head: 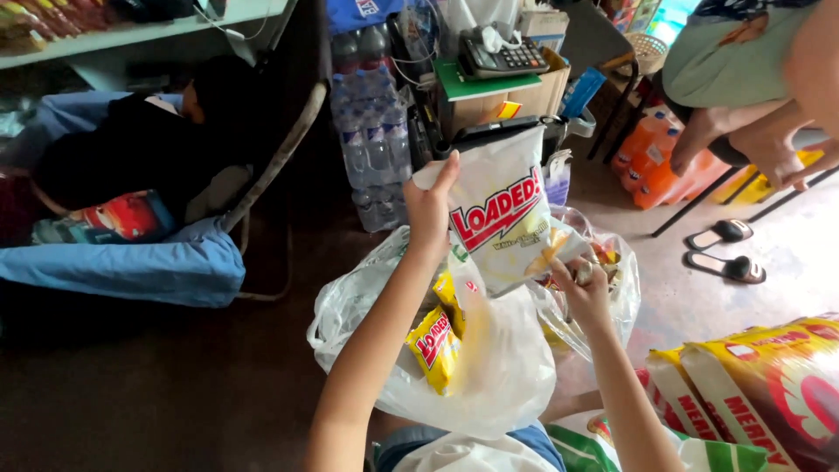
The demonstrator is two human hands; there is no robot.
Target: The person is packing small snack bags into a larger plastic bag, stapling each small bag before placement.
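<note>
My left hand (pixel 431 203) grips the top left corner of a white snack bag (pixel 502 218) with red lettering. My right hand (pixel 584 288) pinches that bag's lower right corner, so the bag hangs upright between both hands. Below it sits a clear plastic bag (pixel 489 367) holding small yellow snack packs (pixel 434 347). A second clear plastic bag (pixel 619 280) with more packets lies just behind my right hand.
Large yellow and red sacks (pixel 769 385) lie at the lower right. Bundled water bottles (pixel 374 140) and a box with a desk phone (pixel 502 54) stand behind. A folding cot with blue fabric (pixel 131 262) is on the left. Another person (pixel 752 79) sits at the top right, near orange drink bottles (pixel 655 162) and sandals (pixel 724 249).
</note>
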